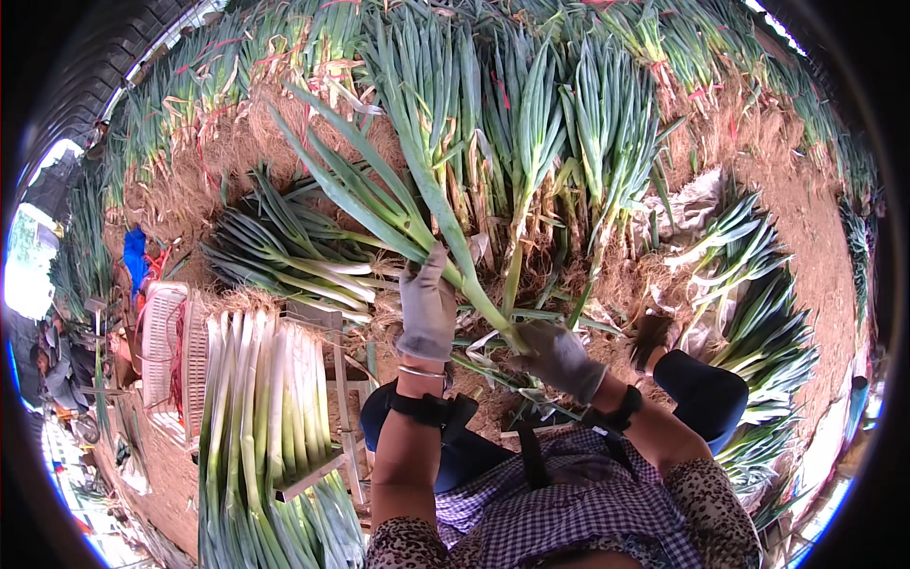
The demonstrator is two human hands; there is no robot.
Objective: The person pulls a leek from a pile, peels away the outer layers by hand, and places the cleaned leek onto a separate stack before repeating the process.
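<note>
Both of my hands wear grey work gloves. My left hand [428, 308] is closed round a long green onion [485, 302] just below where its leaves fan out. My right hand [557, 358] grips the lower end of the same stalk, and its root end is hidden by the glove. The leaves spread up and to the left, away from me. Beyond my hands, more untrimmed green onions [607, 123] stand upright with dry, brownish lower leaves. To the left of my left hand lies a pile of green onions [303, 251] with pale stalks.
At the lower left, green onions with clean white stalks [256, 379] lie in a neat row on a frame [343, 408]. A pink plastic basket [163, 337] stands beside them. More green onions [758, 341] curve along the right. Tied bundles [237, 76] line the back, on brown soil.
</note>
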